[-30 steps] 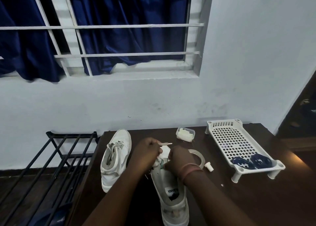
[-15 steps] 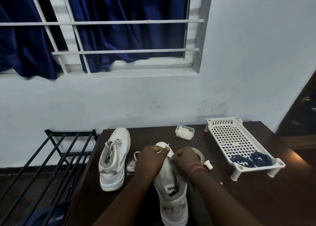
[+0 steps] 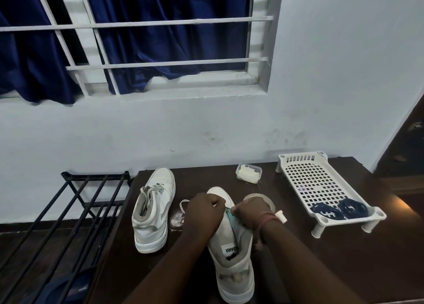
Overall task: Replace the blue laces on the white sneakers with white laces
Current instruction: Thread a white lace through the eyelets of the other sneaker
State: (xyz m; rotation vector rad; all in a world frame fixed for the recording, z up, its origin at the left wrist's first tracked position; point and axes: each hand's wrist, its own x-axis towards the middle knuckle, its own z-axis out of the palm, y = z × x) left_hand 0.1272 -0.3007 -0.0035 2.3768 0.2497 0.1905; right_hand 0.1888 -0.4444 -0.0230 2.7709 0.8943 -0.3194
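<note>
Two hands work at one sneaker in the single head view. The left hand [image 3: 205,208] and the right hand [image 3: 250,214] are close together over the throat of the near sneaker [image 3: 231,257], which lies at 6 o'clock on the worktop [image 3: 321,269] with its toe pointing to 12 o'clock. Both hands are curled; the left appears to pinch the white lace [image 3: 183,203], and the right grips the shoe's tongue and inner edge, though the fingertips themselves are hidden.

Change since one second ago: the lace end that stood up between the hands, tip toward 1 o'clock, is no longer raised. A slack loop of white lace now lies on the worktop at 9 o'clock from the left hand, and the hands have drawn slightly toward the wearer. This suggests, as a judgement, that the lace tip has been passed through an eyelet and pulled down, so lacing of this shoe is under way but not finished.

The second sneaker [image 3: 153,209] stands at 9 o'clock, already threaded with pale laces. The blue laces [image 3: 339,209] lie coiled in the white perforated tray [image 3: 307,177] at 3 o'clock, well apart from both shoes. A tape roll [image 3: 263,199] sits just beyond the right hand; a small clear box [image 3: 248,173] lies at 12 o'clock.
</note>
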